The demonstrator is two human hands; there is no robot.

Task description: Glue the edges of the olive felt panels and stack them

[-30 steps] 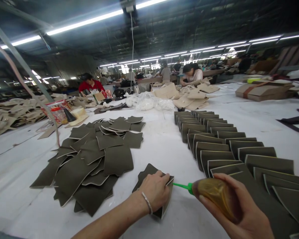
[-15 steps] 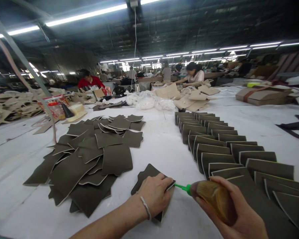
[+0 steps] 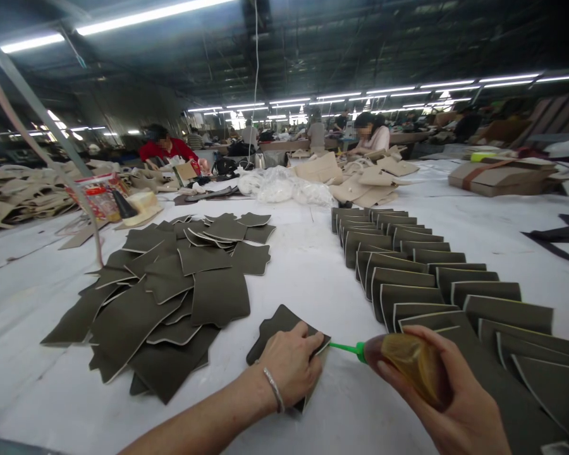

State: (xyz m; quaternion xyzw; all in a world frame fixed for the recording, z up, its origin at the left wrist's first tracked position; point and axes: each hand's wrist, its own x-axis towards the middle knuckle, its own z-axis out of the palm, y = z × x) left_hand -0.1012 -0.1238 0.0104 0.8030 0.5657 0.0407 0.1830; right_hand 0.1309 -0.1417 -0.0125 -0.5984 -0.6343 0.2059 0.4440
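Olive piece (image 3: 275, 323) — under left fingers (image 3: 313, 337) (flat)

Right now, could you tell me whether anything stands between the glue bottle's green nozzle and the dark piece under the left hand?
Nothing visible does. The right hand holds the glue bottle with its green nozzle pointing straight at the right edge of the dark piece, beside the left hand, over the white table.

Dark olive cut piece (image 3: 275, 327) lies flat; amber glue bottle (image 3: 410, 366) lies sideways, its green nozzle (image 3: 345, 348) meeting the piece's right edge.
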